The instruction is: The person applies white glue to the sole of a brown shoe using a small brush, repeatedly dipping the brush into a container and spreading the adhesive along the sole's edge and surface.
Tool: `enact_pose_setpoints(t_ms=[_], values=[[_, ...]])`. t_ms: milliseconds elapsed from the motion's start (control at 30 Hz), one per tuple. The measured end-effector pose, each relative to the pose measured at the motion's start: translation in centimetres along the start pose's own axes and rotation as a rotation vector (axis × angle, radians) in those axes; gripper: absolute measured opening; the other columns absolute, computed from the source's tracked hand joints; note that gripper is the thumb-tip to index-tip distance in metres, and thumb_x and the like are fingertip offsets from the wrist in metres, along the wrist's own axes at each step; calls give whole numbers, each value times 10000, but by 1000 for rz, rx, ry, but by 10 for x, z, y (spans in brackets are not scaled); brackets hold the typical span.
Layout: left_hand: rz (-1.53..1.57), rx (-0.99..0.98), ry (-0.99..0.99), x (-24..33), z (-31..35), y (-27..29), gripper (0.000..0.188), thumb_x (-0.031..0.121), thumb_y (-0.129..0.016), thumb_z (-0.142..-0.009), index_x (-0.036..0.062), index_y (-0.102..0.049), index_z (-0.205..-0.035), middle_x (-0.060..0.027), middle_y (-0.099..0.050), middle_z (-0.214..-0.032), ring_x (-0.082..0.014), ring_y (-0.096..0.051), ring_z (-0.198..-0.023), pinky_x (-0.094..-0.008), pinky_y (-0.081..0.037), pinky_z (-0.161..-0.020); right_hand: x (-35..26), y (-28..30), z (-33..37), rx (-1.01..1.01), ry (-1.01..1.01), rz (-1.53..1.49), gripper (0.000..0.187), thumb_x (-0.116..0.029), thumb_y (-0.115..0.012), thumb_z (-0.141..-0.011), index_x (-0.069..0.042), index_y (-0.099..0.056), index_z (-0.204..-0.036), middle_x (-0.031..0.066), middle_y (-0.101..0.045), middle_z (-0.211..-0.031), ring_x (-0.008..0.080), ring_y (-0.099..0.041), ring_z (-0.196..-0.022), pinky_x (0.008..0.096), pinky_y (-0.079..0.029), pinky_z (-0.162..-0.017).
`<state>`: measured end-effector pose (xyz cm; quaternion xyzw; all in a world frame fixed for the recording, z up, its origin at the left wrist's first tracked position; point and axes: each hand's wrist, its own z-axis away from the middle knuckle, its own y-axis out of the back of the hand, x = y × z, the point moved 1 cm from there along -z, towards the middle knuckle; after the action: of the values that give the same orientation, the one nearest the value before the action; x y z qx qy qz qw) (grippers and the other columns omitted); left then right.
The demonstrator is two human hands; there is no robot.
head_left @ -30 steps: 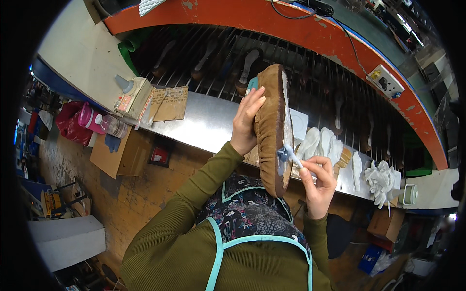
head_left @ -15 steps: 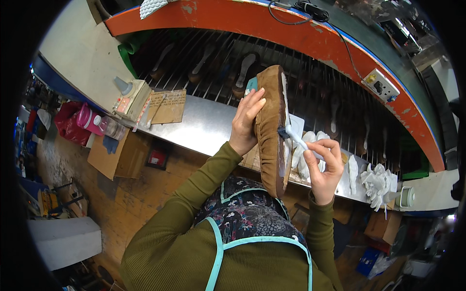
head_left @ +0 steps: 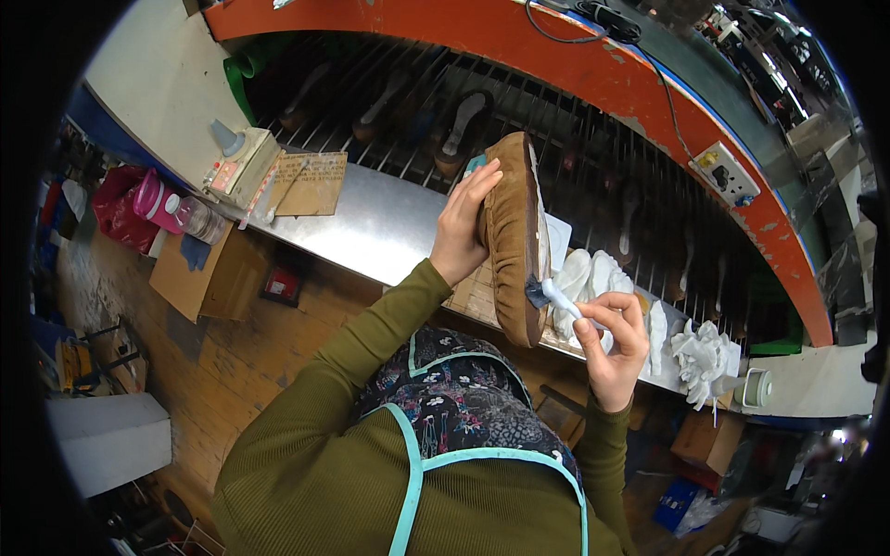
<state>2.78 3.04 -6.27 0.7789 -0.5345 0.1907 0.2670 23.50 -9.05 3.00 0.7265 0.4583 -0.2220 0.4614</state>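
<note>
A brown suede shoe [head_left: 510, 246] is held up on its side, its sole edge facing right. My left hand [head_left: 464, 221] grips it from the left, near its upper end, where a bit of turquoise shows beside the fingertips. A brush [head_left: 562, 298] with a pale handle and dark bristles is pinched in my right hand [head_left: 616, 347]. Its bristles touch the shoe's dark edge strip near the lower end. Whitish material runs along the sole side of that edge, mostly turned away from view.
Ahead, dark shoe soles [head_left: 464, 125] lie on a rack of metal rods under an orange beam [head_left: 445, 23]. On the metal ledge [head_left: 380, 208] are a cardboard piece [head_left: 311, 185], white gloves [head_left: 593, 278] and crumpled white cloth [head_left: 702, 357]. A cardboard box [head_left: 209, 283] stands at left.
My right hand has moved the brush down along the shoe's edge toward its lower end. The shoe is still in my left hand, and the whole view has shifted slightly.
</note>
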Motion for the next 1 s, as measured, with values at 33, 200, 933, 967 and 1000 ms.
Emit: enact_pose_setpoints(t_ms=[33, 200, 933, 967, 1000], values=[[12, -5, 22, 0, 0, 0, 813, -39, -767, -618, 97, -419, -1340, -126, -462, -1403, -352, -437, -1286, -420, -372, -1073, 0, 0, 0, 0, 3, 2, 150, -2, -711, -785, -7, -714, -935, 70, -569, -912, 114, -570, -732, 215, -443, -553], [72, -42, 146, 1, 6, -4, 799, -42, -754, -637, 92, -408, -1344, -130, -464, -1396, -332, -447, -1280, -393, -373, -1073, -3, 1, 0, 6, -2, -35, 148, 4, -711, -782, -7, -714, -930, 71, -566, -918, 119, -570, -733, 216, -437, -557], [805, -572, 708, 31, 43, 7, 868, -149, -759, -612, 18, -339, -1354, -107, -539, -1274, -211, -523, -1190, -354, -463, -1003, -6, -23, -66, -130, 270, -175, 154, -63, -749, -776, -4, -720, -915, 65, -549, -937, 101, -546, -726, 212, -431, -578], [827, -607, 713, 36, 41, 9, 874, -171, -756, -605, 5, -337, -1352, -105, -543, -1272, -214, -528, -1184, -353, -462, -1008, -5, -23, -70, -140, 281, -175, 156, -64, -750, -775, -4, -720, -915, 65, -549, -939, 99, -543, -723, 212, -431, -578], [842, -644, 723, 42, 39, 13, 868, -165, -764, -607, -4, -341, -1347, -107, -549, -1266, -212, -532, -1180, -351, -464, -1006, -3, -23, -73, -150, 291, -175, 157, -64, -752, -774, -3, -720, -916, 66, -548, -940, 98, -539, -720, 213, -432, -577]])
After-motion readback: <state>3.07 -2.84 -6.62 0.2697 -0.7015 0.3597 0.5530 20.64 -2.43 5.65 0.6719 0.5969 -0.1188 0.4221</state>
